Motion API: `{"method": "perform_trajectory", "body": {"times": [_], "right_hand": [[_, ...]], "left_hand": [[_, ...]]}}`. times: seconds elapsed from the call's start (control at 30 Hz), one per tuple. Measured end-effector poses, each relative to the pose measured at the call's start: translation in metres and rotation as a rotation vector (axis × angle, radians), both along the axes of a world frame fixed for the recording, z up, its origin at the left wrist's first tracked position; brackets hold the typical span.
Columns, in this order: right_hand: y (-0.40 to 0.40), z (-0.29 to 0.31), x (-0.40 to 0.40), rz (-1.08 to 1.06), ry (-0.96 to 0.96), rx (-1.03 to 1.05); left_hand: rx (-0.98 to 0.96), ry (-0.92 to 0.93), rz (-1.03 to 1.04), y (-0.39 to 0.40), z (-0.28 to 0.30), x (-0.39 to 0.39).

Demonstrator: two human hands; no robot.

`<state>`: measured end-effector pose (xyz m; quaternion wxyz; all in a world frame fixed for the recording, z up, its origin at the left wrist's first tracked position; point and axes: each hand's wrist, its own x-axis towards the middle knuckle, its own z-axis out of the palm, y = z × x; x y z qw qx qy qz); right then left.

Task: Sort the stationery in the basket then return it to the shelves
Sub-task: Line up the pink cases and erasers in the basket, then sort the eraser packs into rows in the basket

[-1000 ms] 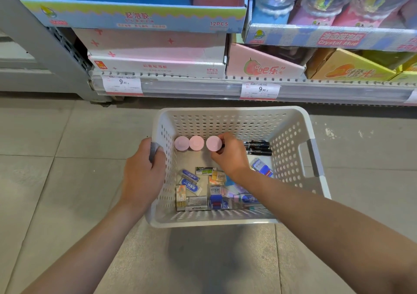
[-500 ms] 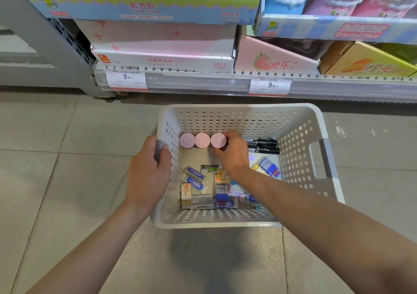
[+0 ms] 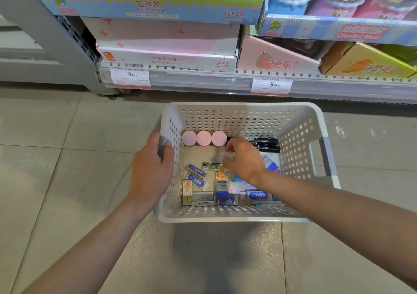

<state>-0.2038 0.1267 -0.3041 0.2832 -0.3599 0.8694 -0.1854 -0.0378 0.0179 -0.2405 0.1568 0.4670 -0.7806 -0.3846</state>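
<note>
Right hand [image 3: 244, 158] has left the pink jars [image 3: 203, 138], fingers curled.

White perforated basket [image 3: 248, 120] on floor; 3 pink round tubs [image 3: 203, 138], black markers [image 3: 265, 143], prob. erasers [image 3: 198, 181] inside.

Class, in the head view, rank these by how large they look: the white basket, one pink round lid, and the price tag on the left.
1. White basket, by far the largest.
2. Left price tag.
3. Pink round lid, though it looks only somewhat smaller than the tag.
</note>
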Motion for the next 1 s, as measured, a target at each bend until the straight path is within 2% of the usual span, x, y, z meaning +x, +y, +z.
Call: {"method": "perform_trajectory", "body": {"times": [0.1,0.17,0.47,0.57,0.63,0.7,0.77,0.87,1.0], "right_hand": [[0.006,-0.004,-0.003,0.338,-0.025,0.261],[0.011,-0.006,-0.001,0.465,-0.065,0.304],[0.006,-0.009,-0.005,0.431,-0.123,0.287],[-0.004,-0.004,0.003,0.446,0.189,0.253],[-0.012,-0.003,0.014,0.463,0.295,0.134],[-0.021,-0.002,0.026,0.525,0.253,0.114],[-0.028,-0.002,0.035,0.565,0.173,0.181],[-0.036,-0.007,0.043,0.539,0.050,0.248],[-0.041,-0.015,0.046,0.490,0.010,0.247]], "left_hand": [[0.000,-0.004,-0.003,0.000,0.001,0.000],[0.005,-0.008,-0.002,0.000,0.001,-0.001],[-0.026,-0.021,0.007,0.001,0.000,-0.001],[-0.022,-0.016,0.012,0.001,-0.001,-0.001],[-0.024,-0.014,0.010,0.000,-0.002,0.000],[-0.029,-0.016,0.008,0.000,-0.002,0.000],[-0.034,-0.022,0.011,0.000,-0.002,-0.001],[-0.026,-0.008,0.019,0.001,0.000,-0.002],[-0.033,-0.017,0.023,0.001,0.000,-0.001]]}}
